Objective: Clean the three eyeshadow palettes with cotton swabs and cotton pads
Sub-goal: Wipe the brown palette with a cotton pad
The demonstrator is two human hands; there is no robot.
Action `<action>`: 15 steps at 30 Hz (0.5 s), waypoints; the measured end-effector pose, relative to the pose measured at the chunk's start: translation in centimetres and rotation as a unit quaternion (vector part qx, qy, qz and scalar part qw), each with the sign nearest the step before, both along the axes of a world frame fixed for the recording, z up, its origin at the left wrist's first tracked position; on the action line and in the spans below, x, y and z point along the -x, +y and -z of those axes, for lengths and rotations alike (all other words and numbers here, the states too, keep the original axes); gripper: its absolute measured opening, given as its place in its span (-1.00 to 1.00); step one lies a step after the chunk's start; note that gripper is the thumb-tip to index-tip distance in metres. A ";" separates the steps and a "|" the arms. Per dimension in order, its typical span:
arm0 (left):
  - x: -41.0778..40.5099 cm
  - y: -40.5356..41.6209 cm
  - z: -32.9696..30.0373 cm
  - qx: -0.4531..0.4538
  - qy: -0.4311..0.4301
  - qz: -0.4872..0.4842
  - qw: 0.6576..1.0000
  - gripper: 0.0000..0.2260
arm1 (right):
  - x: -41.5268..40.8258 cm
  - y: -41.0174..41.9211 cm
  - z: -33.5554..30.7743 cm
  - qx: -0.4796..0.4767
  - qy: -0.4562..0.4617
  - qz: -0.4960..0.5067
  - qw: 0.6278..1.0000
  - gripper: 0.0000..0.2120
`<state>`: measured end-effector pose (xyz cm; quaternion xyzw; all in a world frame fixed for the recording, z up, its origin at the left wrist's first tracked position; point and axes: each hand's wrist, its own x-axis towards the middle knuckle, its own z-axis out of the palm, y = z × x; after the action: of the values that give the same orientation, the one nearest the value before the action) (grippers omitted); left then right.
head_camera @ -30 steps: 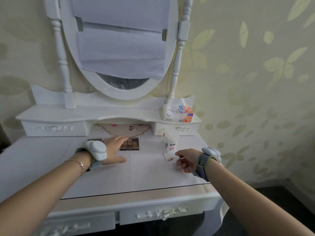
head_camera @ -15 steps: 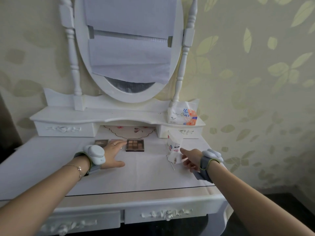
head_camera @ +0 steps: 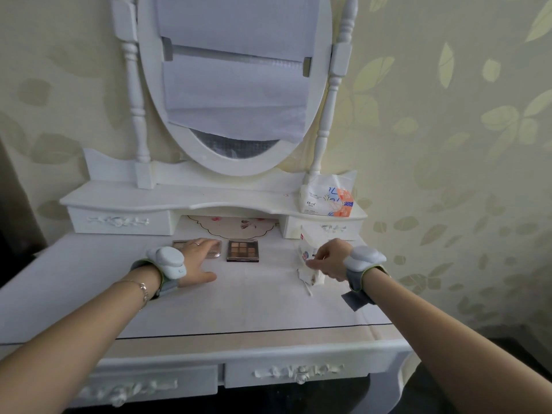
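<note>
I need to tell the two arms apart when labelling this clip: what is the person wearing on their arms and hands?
Both forearms are bare, no sleeves. Each wrist carries a rounded white device on a grey strap with a yellow-green edge. The left hand has a thin ring on one finger, and a fine chain bracelet sits on that forearm. The right hand shows no jewellery.

Your left hand [head_camera: 195,261] covers most of the palette [head_camera: 215,250] at the back of the dressing table [head_camera: 239,309], so you see only its right end; another palette [head_camera: 178,243] shows only a strip past your knuckles. Your right hand [head_camera: 330,259] hides its own fingertips against the white packet [head_camera: 307,248], so you cannot tell whether they pinch anything. The packet's print is too small to read. The soiled pad [head_camera: 310,277] is partly under your palm. The mirror [head_camera: 236,82] is cut off by the top edge.
</note>
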<state>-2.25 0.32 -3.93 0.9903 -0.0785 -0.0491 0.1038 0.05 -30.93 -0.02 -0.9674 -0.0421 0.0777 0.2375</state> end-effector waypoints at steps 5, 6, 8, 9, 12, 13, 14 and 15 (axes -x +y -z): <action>-0.6 0.9 0.0 -0.021 0.003 -0.009 1.000 0.05 | 0.6 2.9 -0.8 0.245 0.051 -0.050 0.967 -0.85; -0.5 1.0 0.1 -0.016 0.003 -0.009 1.000 0.01 | 0.6 3.2 -0.7 0.261 0.054 -0.050 0.963 -0.80; -0.3 1.1 0.3 -0.002 0.000 -0.012 1.000 -0.10 | 0.7 3.6 -0.5 0.279 0.073 -0.053 0.956 -0.76; -0.2 1.1 0.3 0.003 -0.001 -0.010 1.000 -0.10 | 0.5 3.7 -0.3 0.284 0.086 -0.054 0.954 -0.77; 0.0 1.2 0.4 0.006 -0.001 -0.003 1.000 0.04 | 0.3 4.0 -0.1 0.332 0.109 -0.067 0.935 -0.97; -0.1 1.3 0.5 0.008 -0.004 -0.004 1.000 0.06 | 0.0 3.9 0.2 0.346 0.120 -0.068 0.928 -0.89; 0.0 1.4 0.6 0.012 -0.005 -0.005 1.000 0.06 | 0.1 4.0 0.2 0.357 0.129 -0.074 0.922 -0.79; -0.1 1.5 0.6 0.019 -0.009 -0.004 1.000 0.05 | -0.1 4.0 0.4 0.368 0.127 -0.074 0.918 -0.69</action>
<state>-2.18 1.79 -4.54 0.9888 -0.0764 -0.0381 0.1225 0.14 -26.94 -0.46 -0.9625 -0.0515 0.2276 -0.1385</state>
